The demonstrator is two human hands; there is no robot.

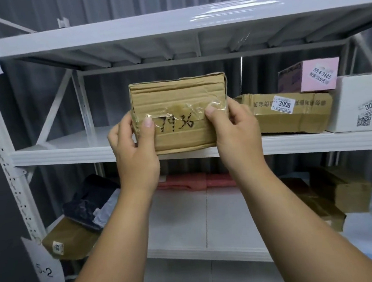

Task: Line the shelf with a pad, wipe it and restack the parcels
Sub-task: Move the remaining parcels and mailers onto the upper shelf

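A worn brown cardboard parcel [178, 101] with handwritten digits under clear tape is held up in front of the middle shelf [71, 154]. My left hand [135, 148] grips its left end, thumb on the front face. Its right end is gripped by my right hand [235, 130], thumb also on the front. The parcel's lower edge is level with the shelf's front lip; I cannot tell whether it rests on the board. No pad or cloth is visible on that shelf.
On the right of the middle shelf lie a flat brown box [289, 116], a pink box [310, 76] on top of it and a white box [360, 104]. The lower shelf [186, 224] holds a dark bag [90, 202], brown boxes [338, 194] and pink packets [194, 182].
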